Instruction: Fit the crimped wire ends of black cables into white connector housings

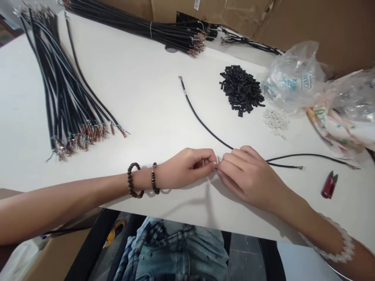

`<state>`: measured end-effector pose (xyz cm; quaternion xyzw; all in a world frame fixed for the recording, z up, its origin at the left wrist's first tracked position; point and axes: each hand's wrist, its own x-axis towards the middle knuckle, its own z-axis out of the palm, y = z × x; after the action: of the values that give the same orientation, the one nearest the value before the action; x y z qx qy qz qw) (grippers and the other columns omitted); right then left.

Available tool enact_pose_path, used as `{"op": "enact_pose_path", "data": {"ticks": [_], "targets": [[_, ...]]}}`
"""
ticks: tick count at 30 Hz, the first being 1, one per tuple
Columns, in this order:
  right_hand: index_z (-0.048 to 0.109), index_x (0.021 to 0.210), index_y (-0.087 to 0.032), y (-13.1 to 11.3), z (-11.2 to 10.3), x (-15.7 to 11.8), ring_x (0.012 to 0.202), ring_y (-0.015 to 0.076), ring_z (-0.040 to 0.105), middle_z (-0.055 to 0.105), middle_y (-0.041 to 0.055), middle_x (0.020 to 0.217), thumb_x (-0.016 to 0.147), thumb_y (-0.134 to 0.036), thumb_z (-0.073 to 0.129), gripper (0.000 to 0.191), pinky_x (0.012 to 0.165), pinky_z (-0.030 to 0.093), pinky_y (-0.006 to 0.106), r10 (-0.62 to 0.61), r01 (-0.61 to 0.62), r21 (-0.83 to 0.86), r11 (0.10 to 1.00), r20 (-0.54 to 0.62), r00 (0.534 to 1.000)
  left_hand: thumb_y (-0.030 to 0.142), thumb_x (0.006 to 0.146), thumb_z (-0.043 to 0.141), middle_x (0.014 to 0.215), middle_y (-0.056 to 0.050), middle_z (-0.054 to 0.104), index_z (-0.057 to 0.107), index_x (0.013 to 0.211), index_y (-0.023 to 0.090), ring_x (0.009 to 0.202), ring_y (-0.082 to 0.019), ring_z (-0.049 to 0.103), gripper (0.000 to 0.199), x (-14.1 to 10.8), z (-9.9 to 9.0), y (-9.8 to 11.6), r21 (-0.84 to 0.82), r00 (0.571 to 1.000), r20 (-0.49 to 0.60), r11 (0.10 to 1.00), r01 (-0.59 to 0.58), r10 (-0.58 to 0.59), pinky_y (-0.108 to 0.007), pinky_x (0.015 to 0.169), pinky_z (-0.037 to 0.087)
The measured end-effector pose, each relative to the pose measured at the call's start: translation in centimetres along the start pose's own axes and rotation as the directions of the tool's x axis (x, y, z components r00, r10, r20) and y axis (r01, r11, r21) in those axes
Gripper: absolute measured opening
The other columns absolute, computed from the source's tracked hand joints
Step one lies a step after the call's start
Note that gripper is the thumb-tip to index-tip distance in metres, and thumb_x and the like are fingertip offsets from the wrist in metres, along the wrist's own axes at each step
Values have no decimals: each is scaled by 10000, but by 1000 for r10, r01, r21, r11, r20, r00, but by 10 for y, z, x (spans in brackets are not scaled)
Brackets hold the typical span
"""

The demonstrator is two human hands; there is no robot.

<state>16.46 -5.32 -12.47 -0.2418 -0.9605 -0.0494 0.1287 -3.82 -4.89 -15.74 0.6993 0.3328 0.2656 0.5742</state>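
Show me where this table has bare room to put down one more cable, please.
The bare white table lies open between the cable bundle and the single cable. A smaller patch lies between the right hand and the red snips. The back right is crowded: black sleeves, plastic bags.

Two hands (pixel 249 177), three bracelets (pixel 134 179), three cable bundles (pixel 67 93), two plastic bags (pixel 293 76), one pair of red snips (pixel 329 184)

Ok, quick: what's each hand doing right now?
Left hand: closed, pinching the end of a black cable.
Right hand: closed at the same spot, its fingers hiding the exact grip.
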Motion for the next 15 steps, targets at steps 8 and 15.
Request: {"op": "enact_pose_path", "data": {"ticks": [8,15], "targets": [[553,645,-151,-1,-11,11,616,183,321,433,28,590,885,-16,552,275,632,277,344,-252,257,-288,923,56,966,210,895,495,573,68,433,537,750,170,527,-77,355,156,1,-1,-3,-10,1000,-5,1000,-16,16,-204,507,300],[562,660,-150,11,-12,15,623,166,344,450,25,620,902,-10,496,287,619,287,327,-429,431,-189,882,53,902,138,802,523,581,77,379,495,676,175,543,-70,319,135,-1,5,-2,-87,996,-84,995,-44,36,-202,501,288]]}}
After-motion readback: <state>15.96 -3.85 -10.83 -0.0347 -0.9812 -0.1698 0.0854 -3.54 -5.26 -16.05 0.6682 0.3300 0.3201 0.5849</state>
